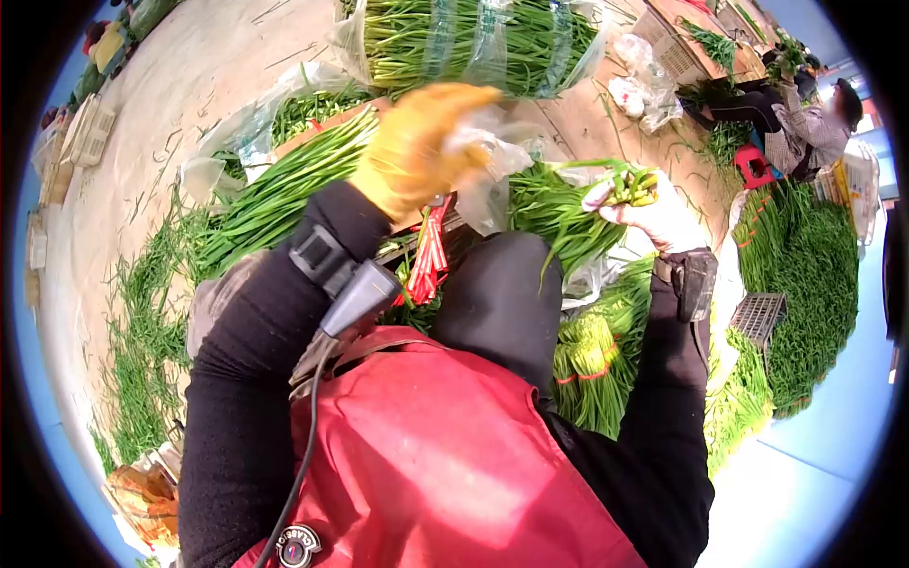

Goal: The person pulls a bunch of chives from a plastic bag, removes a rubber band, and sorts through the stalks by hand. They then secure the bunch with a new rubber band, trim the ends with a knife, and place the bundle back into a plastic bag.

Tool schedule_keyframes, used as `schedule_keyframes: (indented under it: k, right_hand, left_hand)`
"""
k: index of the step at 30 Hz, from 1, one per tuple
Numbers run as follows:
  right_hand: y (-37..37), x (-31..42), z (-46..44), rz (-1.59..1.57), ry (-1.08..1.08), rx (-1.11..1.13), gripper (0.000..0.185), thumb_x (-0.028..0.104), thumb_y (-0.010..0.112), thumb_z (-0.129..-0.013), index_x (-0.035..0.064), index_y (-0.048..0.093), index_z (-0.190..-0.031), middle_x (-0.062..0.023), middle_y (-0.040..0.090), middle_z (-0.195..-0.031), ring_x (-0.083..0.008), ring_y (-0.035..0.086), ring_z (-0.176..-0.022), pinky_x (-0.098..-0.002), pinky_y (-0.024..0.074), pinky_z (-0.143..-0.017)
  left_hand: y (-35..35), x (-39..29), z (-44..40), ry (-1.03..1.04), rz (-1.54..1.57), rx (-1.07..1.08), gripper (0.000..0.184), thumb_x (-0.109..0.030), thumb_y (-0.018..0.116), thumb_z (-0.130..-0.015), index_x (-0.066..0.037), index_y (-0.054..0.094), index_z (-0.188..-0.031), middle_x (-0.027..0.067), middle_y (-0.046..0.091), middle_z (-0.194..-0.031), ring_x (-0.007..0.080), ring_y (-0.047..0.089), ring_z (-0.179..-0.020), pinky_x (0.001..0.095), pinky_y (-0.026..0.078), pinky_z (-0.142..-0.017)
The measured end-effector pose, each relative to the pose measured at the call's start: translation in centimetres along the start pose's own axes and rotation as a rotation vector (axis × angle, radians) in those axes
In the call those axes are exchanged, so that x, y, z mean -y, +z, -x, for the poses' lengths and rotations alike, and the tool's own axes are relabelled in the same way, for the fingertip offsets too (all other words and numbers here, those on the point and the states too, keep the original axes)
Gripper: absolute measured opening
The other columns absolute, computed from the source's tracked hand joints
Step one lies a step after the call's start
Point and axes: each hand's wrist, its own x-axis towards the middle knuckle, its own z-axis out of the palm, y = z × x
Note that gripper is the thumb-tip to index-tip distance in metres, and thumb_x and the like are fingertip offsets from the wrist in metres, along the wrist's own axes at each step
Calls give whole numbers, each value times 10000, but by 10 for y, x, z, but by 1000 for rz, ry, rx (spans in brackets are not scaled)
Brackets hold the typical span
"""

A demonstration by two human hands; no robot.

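My left hand (412, 147), in a yellow glove, is raised at the centre and blurred by motion. Its fingers are apart, and I make out nothing held between them. In a white glove, my right hand (658, 213) grips a small bunch of garlic chives (554, 213), pale stem ends at the glove and leaves hanging toward my knee. Below my left wrist hang red-and-white strips (429, 260). A pile of loose chives (284, 189) lies beyond my left forearm. Bundled chives with red bands (589, 355) sit beside my right forearm.
Ahead lies a large plastic-wrapped stack of chives (464, 43). White plastic bags (644, 85) are on the floor. At right, another person (805, 128) sits near a red stool (755, 167), a big heap of greens (814, 284) and a grey crate (757, 317). Scattered leaves (142, 360) cover the left floor.
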Motion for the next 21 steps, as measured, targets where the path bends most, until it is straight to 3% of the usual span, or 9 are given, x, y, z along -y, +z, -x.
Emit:
schedule_keyframes:
  k: [4, 8, 10, 12, 15, 16, 18, 20, 21]
  right_hand:
    - [15, 11, 4, -50, -25, 81, 274, 39, 725, -705, -21, 655, -964, -85, 682, -918, -151, 640, -866, -266, 499, -806]
    - [26, 23, 4, -105, 21, 214, 346, 124, 746, -722, -24, 639, -1016, -92, 678, -951, -140, 629, -858, -261, 492, -781]
    - [25, 26, 6, -64, 36, 221, 375, 79, 743, -722, -29, 616, -1057, -109, 671, -997, -144, 626, -867, -265, 502, -774]
    - [22, 32, 11, -33, 82, 200, 369, 54, 743, -718, -30, 615, -1054, -116, 669, -1003, -151, 628, -874, -267, 508, -771]
    - [-2, 37, 28, -4, -45, 65, 331, 18, 732, -713, -47, 622, -1018, -143, 670, -1006, -198, 655, -917, -295, 530, -796]
    - [-11, 43, 37, 87, -85, -24, 337, 11, 731, -711, -52, 619, -1023, -148, 669, -1015, -205, 657, -926, -305, 534, -806]
    - [-20, 41, 45, 76, -152, -210, 342, -10, 710, -734, -61, 609, -1057, -149, 668, -1028, -212, 658, -932, -324, 533, -838]
    - [-41, 45, 65, -42, -305, -560, 327, -27, 685, -767, -55, 606, -1084, -134, 669, -1031, -206, 657, -931, -316, 524, -843]
    - [-50, 42, 69, -43, -359, -589, 316, -27, 677, -781, -50, 608, -1089, -125, 670, -1028, -199, 654, -928, -307, 517, -844]
  left_hand:
    - [46, -41, -6, -200, 313, 264, 826, -20, 736, -700, -66, 355, -1432, 139, 502, -1341, 181, 599, -926, 301, 514, -757]
    - [100, -23, -12, 74, 171, 79, 699, -97, 679, -785, -43, 369, -1409, 186, 496, -1317, 262, 621, -840, 348, 500, -795]
    - [124, -2, -11, 2, 300, 210, 360, -97, 633, -811, -39, 585, -1162, 175, 599, -1097, 298, 629, -828, 378, 489, -775]
    - [109, 3, -7, -205, 214, 496, 190, -109, 613, -821, -50, 664, -994, 158, 645, -927, 306, 631, -805, 381, 489, -734]
    - [107, 21, 9, -145, 13, 336, 114, -188, 591, -743, -89, 646, -742, 154, 617, -677, 355, 609, -662, 438, 460, -607]
    - [115, 42, 20, -177, 46, 341, 91, -171, 603, -713, -91, 637, -740, 167, 607, -678, 357, 606, -673, 438, 458, -614]
    - [107, 46, 22, -272, -83, 468, 116, -191, 622, -733, -102, 653, -800, 162, 630, -725, 362, 624, -720, 437, 480, -647]
    - [116, 36, 38, -258, -33, 429, 254, -240, 640, -771, -118, 667, -993, 179, 655, -897, 360, 638, -859, 410, 505, -727]
    - [113, 23, 32, -236, -45, 560, 586, -246, 677, -769, -58, 524, -1302, 234, 556, -1244, 379, 577, -1079, 399, 455, -936]
